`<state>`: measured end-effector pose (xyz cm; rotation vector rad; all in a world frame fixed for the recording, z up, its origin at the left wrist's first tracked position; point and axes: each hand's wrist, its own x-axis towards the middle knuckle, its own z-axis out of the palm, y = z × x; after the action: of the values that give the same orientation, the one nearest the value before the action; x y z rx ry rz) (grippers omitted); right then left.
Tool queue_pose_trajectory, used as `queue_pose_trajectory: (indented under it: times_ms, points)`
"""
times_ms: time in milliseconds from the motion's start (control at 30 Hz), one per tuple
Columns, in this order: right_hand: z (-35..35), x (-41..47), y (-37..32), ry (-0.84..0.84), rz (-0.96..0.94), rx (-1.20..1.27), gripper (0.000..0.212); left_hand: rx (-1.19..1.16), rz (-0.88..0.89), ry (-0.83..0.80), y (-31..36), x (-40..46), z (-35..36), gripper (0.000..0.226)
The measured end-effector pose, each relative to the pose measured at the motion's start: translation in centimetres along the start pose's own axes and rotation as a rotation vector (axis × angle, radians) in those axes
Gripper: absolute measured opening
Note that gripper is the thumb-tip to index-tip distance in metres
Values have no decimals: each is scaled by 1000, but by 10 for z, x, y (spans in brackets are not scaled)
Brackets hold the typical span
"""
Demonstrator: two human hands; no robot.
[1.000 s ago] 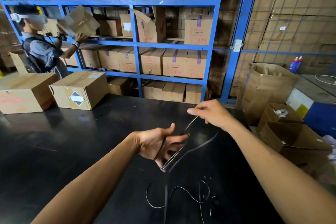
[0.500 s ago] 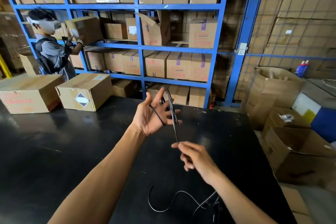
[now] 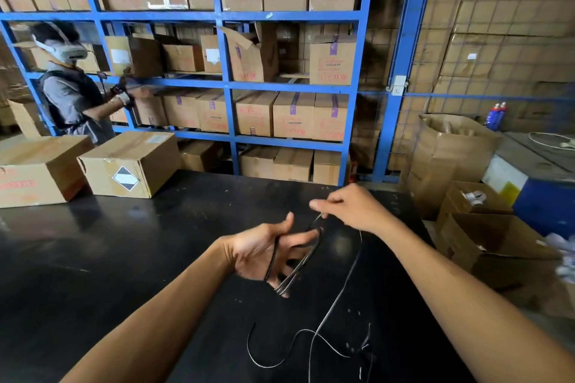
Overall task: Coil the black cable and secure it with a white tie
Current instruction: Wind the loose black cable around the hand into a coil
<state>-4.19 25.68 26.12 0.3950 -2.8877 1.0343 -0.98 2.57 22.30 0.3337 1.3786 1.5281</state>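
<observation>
The left hand (image 3: 264, 252) is held open with fingers spread, so that loops of the cable (image 3: 303, 264) can be carried around them, while the next stretch is pinched taut by the right hand (image 3: 351, 207), the slack being left on the table (image 3: 124, 258).

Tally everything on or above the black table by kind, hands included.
cardboard boxes: 2
black cable: 1
hands, left hand and right hand: 2
Total: 5
</observation>
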Motion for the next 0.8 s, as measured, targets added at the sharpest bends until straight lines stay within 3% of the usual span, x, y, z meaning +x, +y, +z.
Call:
queue_pose_trajectory:
  times_ms: [133,267,433,567,667,800]
  points:
    - [14,-11,-19,40,-47,42,36,-217,106,253,-1,1,-13,63]
    - [49,-37,-9,37,-20,306,34,-397,332,391,6,-6,-29,60]
    - [104,-62,7,-161,24,647,32,-549,540,281,25,-14,-33,60]
    - [127,-67,21,-282,85,664,39,-502,566,119,39,-16,-24,59]
    - [117,-56,26,-214,141,491,51,-437,507,-124,35,-18,-21,59]
    - [73,-25,34,-83,50,-33,49,-310,293,-303,21,-18,-11,65]
